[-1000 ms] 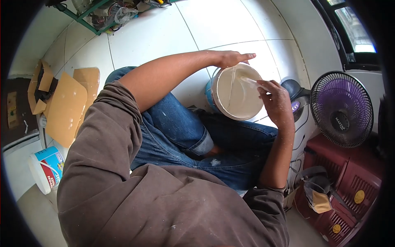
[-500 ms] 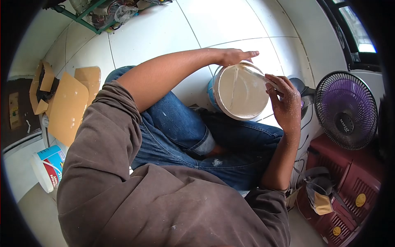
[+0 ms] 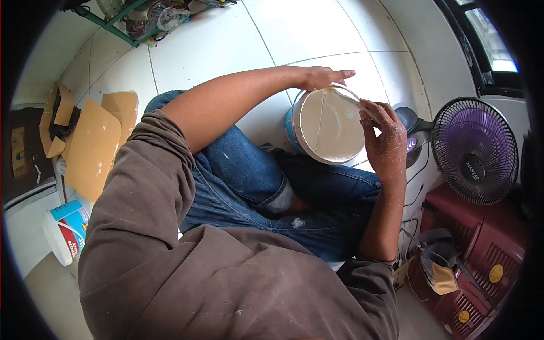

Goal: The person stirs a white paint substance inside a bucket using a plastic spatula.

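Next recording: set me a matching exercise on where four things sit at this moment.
Things
1. round white bucket of cream paste
2. black-caged fan with purple blades
3. blue-and-white plastic tub
4. pale flat stick

Places
A. on the floor, lower left of the view
B. gripped in the right hand, at the bucket's rim
C. far right, next to the dark red crate
D. in front of the legs, left hand on its far rim

Pairs: 1-D, 2-C, 3-A, 4-B
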The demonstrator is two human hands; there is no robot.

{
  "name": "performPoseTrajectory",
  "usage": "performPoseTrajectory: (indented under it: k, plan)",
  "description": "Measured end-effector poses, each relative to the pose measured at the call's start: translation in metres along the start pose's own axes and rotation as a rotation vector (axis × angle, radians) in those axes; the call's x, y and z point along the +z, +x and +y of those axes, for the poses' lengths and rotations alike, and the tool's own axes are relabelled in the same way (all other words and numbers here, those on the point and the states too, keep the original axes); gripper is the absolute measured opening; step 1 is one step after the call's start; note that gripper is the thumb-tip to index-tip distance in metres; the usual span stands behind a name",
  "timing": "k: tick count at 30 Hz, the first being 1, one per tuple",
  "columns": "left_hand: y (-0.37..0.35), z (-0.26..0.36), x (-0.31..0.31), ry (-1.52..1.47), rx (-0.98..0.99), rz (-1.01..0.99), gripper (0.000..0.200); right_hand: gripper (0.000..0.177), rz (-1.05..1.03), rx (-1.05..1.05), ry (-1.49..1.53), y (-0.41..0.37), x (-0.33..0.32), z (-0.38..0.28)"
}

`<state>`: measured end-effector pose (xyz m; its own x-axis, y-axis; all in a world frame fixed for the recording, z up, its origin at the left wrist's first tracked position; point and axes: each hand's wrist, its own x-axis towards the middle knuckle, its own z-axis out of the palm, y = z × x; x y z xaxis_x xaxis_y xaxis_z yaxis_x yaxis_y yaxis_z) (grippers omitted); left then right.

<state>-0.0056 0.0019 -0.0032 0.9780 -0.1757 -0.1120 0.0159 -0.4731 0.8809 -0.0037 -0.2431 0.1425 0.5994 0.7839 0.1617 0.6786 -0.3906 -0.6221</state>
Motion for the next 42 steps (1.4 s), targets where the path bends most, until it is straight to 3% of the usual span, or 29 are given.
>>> performPoseTrajectory:
  k: [14,16,18,23,25,30,34,36,42]
  plan:
    - [-0.003,0.006,-0.001,0.002,-0.043,-0.006,0.082,0.021,-0.133,-0.021,-0.034,-0.003,-0.018,-0.008]
    - [-0.001,-0.002,0.002,0.084,0.057,0.029,0.079,0.022,-0.127,-0.005,-0.005,-0.004,-0.018,-0.007]
    - [0.001,-0.005,0.0,0.082,0.036,-0.006,0.077,0.022,-0.121,0.012,0.023,-0.005,-0.019,-0.006]
    - [-0.003,-0.001,0.001,0.134,0.077,0.019,0.075,0.02,-0.315,0.051,-0.059,-0.009,-0.016,0.004]
    - [-0.009,0.016,-0.006,-0.041,-0.101,-0.044,0.073,0.018,-0.36,0.036,-0.157,-0.009,-0.004,0.009]
    - [-0.008,0.017,-0.002,-0.111,-0.104,-0.045,0.082,0.017,-0.631,-0.063,-0.437,-0.011,0.056,0.055]
    - [-0.005,0.016,-0.006,-0.124,-0.108,-0.084,0.091,0.018,-0.614,-0.13,-0.497,-0.002,0.056,0.047]
    - [-0.005,0.011,-0.004,-0.132,-0.156,-0.041,0.088,0.018,-0.428,-0.068,-0.304,-0.007,0.039,0.038]
    - [-0.001,-0.002,0.002,0.052,0.032,0.034,0.088,0.023,-0.315,0.064,-0.132,-0.003,-0.006,0.012]
